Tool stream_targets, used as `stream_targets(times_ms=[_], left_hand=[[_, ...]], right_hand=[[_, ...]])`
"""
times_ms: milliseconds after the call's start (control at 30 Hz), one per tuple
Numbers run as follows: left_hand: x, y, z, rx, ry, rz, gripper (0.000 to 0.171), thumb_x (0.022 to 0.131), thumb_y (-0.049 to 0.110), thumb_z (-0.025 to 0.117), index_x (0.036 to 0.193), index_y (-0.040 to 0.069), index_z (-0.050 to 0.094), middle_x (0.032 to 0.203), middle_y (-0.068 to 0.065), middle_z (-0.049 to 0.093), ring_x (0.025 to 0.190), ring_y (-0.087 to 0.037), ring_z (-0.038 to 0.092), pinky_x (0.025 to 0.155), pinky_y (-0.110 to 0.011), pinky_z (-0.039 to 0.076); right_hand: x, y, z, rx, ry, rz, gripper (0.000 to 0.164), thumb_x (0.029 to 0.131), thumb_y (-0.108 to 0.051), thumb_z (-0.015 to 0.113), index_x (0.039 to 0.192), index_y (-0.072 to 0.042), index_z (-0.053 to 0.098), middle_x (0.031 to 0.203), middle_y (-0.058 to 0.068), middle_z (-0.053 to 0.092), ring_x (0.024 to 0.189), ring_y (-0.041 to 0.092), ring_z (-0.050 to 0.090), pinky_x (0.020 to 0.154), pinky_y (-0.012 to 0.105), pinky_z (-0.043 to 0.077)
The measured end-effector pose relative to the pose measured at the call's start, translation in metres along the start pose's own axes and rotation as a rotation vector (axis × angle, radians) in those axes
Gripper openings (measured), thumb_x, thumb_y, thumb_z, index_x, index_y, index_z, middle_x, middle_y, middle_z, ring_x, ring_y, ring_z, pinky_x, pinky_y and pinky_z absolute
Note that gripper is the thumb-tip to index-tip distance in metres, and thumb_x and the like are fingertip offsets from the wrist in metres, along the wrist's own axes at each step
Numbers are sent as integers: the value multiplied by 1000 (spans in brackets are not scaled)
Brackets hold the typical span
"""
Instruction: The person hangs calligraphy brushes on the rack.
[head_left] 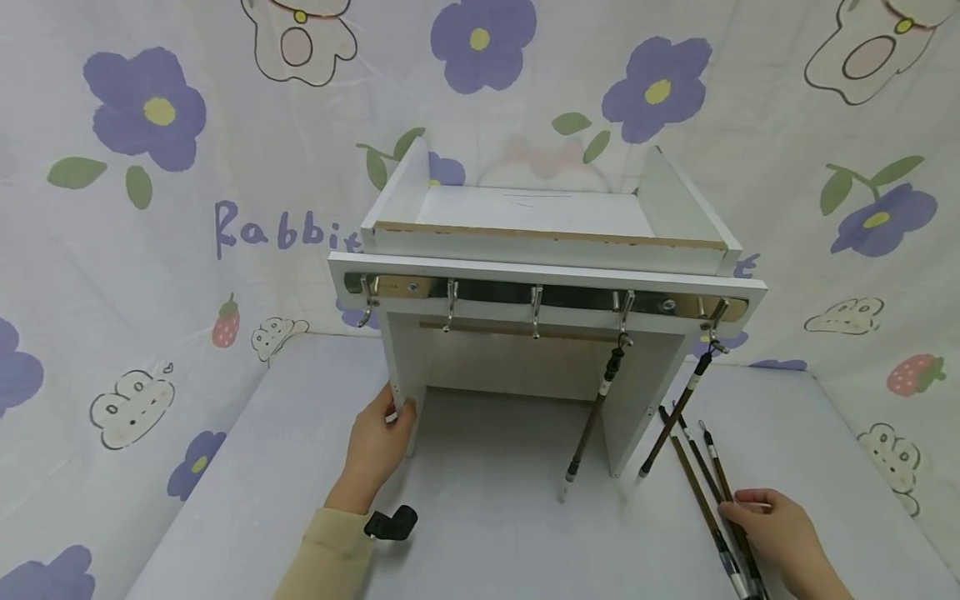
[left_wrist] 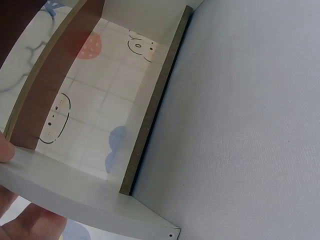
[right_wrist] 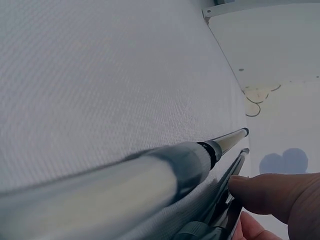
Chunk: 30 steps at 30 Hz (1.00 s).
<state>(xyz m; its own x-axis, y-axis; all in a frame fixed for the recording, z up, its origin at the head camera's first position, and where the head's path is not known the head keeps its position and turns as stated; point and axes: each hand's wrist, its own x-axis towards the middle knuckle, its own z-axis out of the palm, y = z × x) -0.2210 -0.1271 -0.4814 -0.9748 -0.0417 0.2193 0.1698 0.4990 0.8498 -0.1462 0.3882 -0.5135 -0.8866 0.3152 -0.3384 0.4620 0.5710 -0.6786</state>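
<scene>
A white wooden shelf (head_left: 540, 265) stands on the table with a row of metal hooks (head_left: 536, 312) along its front. My left hand (head_left: 375, 450) grips the edge of its left side panel (head_left: 405, 358), thumb and fingers on either side. Two calligraphy brushes hang from the two rightmost hooks: one (head_left: 592, 421) beside the right panel, the other (head_left: 675, 417) farther right. Three more brushes lie close together on the table at the right. There my right hand (head_left: 780, 529) pinches one brush (head_left: 718, 467) between thumb and fingers; a thicker brush (right_wrist: 170, 167) lies beside it in the right wrist view.
The white cloth-covered table (head_left: 240, 500) spreads around the shelf. Behind hangs a curtain (head_left: 150, 275) printed with purple flowers and rabbits. An upper tray (head_left: 532, 212) with raised sides tops the shelf. A black wrist device (head_left: 392, 523) sits by the left sleeve.
</scene>
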Motion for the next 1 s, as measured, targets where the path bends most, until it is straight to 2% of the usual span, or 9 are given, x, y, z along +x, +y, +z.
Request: stream_targets(times_ms=[167,400,667,867,1000], left_hand=[[1,-1,1,1,0,1,47,100,29,51,145,19,45,133,-15,56,110,-32,61,80,-45,56],[0,-1,0,2,-8,-5,47,100,30,51,146,19,44,133,-16,56,109,-33,62,79,-45,56],[1,-1,-1,-1,-4,-6,48,100,30,51,146,19,43,134,-15,55,112,-32,60,81,-45,55],[1,-2,-1,-3,-6,-5,49,100,30,51,147,18,42,134,-15,55,112,-31,60,82,-45,55],[0,-1,-1,-4,-4,-5,49,100,30,51,147,18,42,134,-16,54,113,-32,59,82,-45,55]], right_hand=[[-1,4,-2,5,16,-12,69,87,-43,68,125,12,48,106,27,61,86,28,61,63,36,51],[-8,2,-11,26,26,3,69,90,-42,65,130,11,46,107,27,60,84,25,61,63,36,52],[-21,-16,-22,27,125,-44,59,95,-37,60,129,8,47,112,27,60,86,25,61,62,33,52],[-33,-28,-25,10,200,-59,60,95,-42,57,131,5,47,110,23,61,88,27,60,59,29,49],[-40,-39,-26,30,248,-53,60,96,-44,55,133,3,47,112,20,60,93,28,58,61,31,47]])
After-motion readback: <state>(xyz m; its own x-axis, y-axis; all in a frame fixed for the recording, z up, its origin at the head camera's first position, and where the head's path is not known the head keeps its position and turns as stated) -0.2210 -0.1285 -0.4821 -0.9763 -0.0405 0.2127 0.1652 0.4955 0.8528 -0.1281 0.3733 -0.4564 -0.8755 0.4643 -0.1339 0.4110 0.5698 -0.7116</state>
